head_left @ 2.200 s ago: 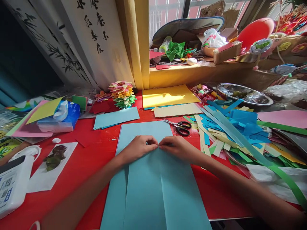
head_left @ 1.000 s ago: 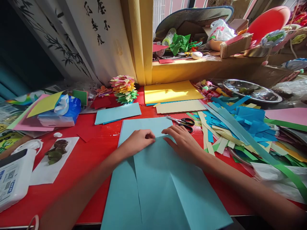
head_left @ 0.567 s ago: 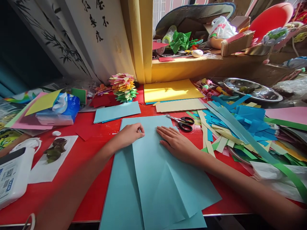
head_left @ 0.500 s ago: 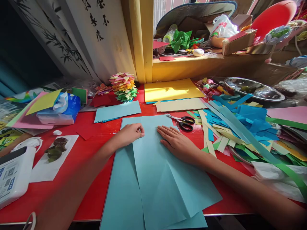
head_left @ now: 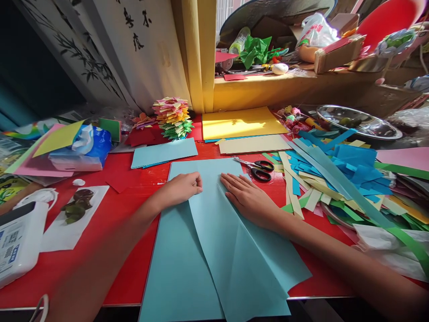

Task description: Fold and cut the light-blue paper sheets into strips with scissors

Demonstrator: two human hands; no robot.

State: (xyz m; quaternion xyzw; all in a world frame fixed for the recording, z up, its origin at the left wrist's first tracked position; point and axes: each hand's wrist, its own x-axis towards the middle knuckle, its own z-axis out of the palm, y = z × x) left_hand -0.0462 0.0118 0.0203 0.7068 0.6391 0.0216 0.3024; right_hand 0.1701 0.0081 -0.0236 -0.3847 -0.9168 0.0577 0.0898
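Note:
A large light blue paper sheet (head_left: 177, 259) lies lengthwise in front of me on a red table, its lower end reaching past the near edge. Over it a loose blue flap (head_left: 231, 250) bulges up, with a crease running down toward the right. My left hand (head_left: 182, 187) is closed at the upper left edge of this flap, fingers curled with the thumb against them. Flat on the paper's right side rests my right hand (head_left: 250, 197), fingers stretched out. Black-handled scissors (head_left: 259, 169) lie just beyond it.
Blue, green and cream paper strips (head_left: 335, 179) are heaped at the right, near a metal bowl (head_left: 358, 120). Behind lie cut blue sheets (head_left: 164, 153), yellow paper (head_left: 241, 123) and a folded-paper stack (head_left: 171, 117). A tissue pack (head_left: 90, 147) and white device (head_left: 22, 241) are left.
The flap's lower left edge has swung to the right, baring more of the paper beneath. Its crease now runs up to my right hand. Both hands stay nearly in place.

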